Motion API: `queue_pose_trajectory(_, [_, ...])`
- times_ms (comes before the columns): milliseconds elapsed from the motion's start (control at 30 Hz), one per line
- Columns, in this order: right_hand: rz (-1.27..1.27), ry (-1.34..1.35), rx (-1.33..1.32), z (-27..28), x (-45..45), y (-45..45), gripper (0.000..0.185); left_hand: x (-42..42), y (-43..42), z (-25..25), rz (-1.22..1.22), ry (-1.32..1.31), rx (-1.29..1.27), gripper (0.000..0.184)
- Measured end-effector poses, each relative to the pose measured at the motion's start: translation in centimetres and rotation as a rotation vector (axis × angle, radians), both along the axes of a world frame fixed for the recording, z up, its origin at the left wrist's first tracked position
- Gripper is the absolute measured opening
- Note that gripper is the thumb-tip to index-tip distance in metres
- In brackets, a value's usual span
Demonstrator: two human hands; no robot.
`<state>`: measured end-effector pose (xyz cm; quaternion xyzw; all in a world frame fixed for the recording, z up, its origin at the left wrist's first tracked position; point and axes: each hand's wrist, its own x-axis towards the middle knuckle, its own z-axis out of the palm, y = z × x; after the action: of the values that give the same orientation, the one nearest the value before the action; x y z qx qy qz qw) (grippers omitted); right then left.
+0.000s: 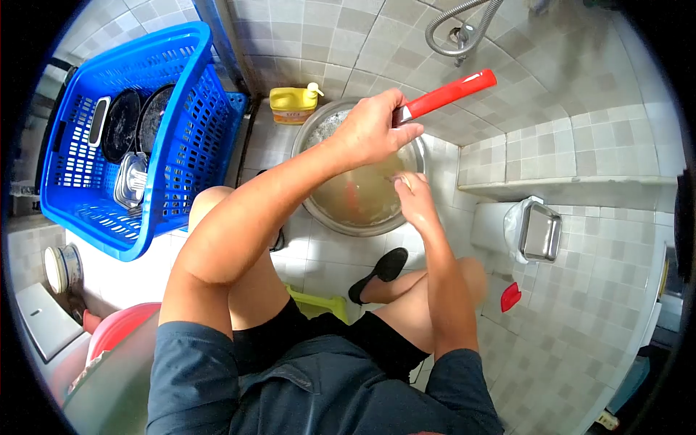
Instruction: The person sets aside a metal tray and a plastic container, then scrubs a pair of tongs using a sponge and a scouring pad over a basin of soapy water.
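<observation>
A wide metal basin (352,230) of cloudy, sudsy water stands on the floor in front of me. Above its far right rim, my left hand (377,127) grips a utensil by its red handle (449,93); the hand covers the rest, so its kind is hidden. Over the basin's right side, my right hand (416,199) is closed, fingers curled at the water, on something I cannot make out. Blurred orange-red shows in the water (352,197), perhaps a reflection.
At left, a blue plastic basket (130,243) holds black pans (122,127) and a clear container (130,180). A yellow pump bottle (293,105) stands behind the basin. A lined bin (538,232) and a red piece (510,296) are right; a shower hose (435,36) hangs above.
</observation>
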<state>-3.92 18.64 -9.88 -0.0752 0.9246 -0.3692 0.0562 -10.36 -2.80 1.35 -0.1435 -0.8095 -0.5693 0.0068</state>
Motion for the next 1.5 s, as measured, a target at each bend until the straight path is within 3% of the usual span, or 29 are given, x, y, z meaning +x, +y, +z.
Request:
queue_pose_trajectory(233, [-0.027, -0.079, -0.099, 2.2, 3.1, 2.5, 0.024, 0.5, 0.1, 0.8, 0.027, 0.018, 0.301, 0.027])
queue_pose_trajectory(333, [-0.002, -0.114, -0.103, 1.2, 3.0, 3.3, 0.026, 0.4, 0.4, 0.0, 0.027, 0.035, 0.258, 0.019])
queue_pose_trajectory(467, [-0.045, -0.144, -0.130, 0.9, 1.7, 2.7, 0.025, 0.5, 0.8, -0.7, 0.058, 0.044, 0.286, 0.022])
queue_pose_trajectory(667, [-0.044, -0.098, -0.046, 1.7, 1.6, 1.2, 0.021, 0.4, 0.9, 0.0, 0.058, -0.001, 0.097, 0.020])
queue_pose_trajectory(733, [-0.048, -0.100, -0.030, 1.8, 1.6, 0.9, 0.020, 0.2, 1.0, -0.3, 0.116, 0.181, -0.112, 0.017])
queue_pose_trajectory(933, [0.008, -0.091, -0.032, 0.6, 1.2, 1.4, 0.019, -0.1, 1.1, -0.9, 0.089, 0.327, -0.346, 0.018])
queue_pose_trajectory(1133, [-0.033, -0.189, -0.045, -0.6, 1.2, 2.6, 0.019, -0.2, 1.1, -1.0, 0.080, 0.435, -0.344, 0.014])
queue_pose_trajectory(1500, [-0.057, -0.330, -0.027, -2.2, 2.9, 3.7, 0.026, 0.1, 1.2, -0.7, 0.037, 0.401, -0.297, 0.010])
